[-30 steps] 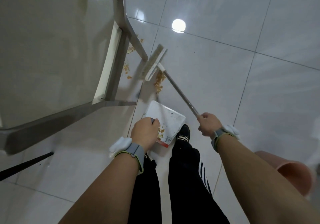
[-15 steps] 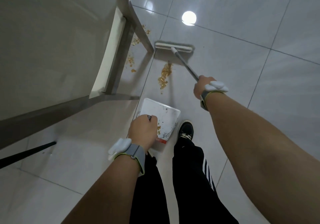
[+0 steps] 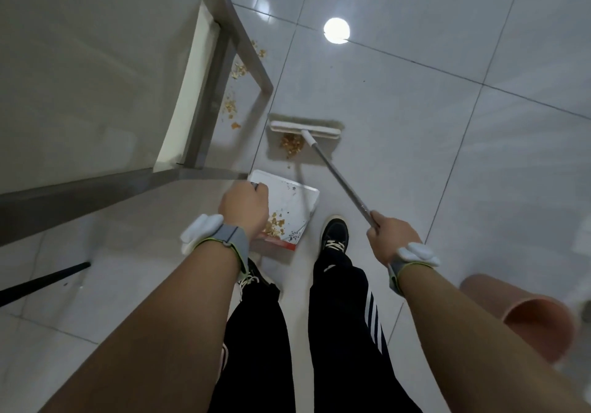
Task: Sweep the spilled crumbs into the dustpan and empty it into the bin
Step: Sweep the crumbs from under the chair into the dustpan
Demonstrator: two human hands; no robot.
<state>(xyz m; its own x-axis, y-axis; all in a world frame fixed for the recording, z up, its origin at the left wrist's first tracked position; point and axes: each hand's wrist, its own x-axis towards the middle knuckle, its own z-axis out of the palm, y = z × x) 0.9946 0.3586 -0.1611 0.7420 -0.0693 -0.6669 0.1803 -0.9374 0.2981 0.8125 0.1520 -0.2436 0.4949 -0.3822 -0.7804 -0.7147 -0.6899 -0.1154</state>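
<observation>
A person stands on a pale tiled floor [image 3: 415, 131], seen from above, both hands busy and well apart. The left hand [image 3: 244, 207] is closed around the handle of a white dustpan [image 3: 287, 201], which rests on the floor just ahead of the person's feet. The right hand [image 3: 391, 240] is clamped on the metal pole of a broom [image 3: 339, 175], to the right of the dustpan. The broom's white head [image 3: 305, 127] lies flat on the floor just beyond the dustpan's open edge, and a small heap of golden crumbs [image 3: 291, 143] sits against the head's near side, between head and dustpan. More crumbs [image 3: 275, 223] already lie inside the dustpan, gathered toward its red rear lip beside the left hand. Scattered crumbs [image 3: 231, 108] remain on the floor beyond and to the left of the dustpan, under the steel frame of a bench [image 3: 96, 60] and around its leg [image 3: 252, 60]. A black shoe [image 3: 334, 236] is planted just right of the dustpan. An orange-pink bin [image 3: 524, 313] stands well to the right of the dustpan and nearer the person, below the right forearm, its mouth tilted toward the camera. Both wrists carry grey bands with white pads.
</observation>
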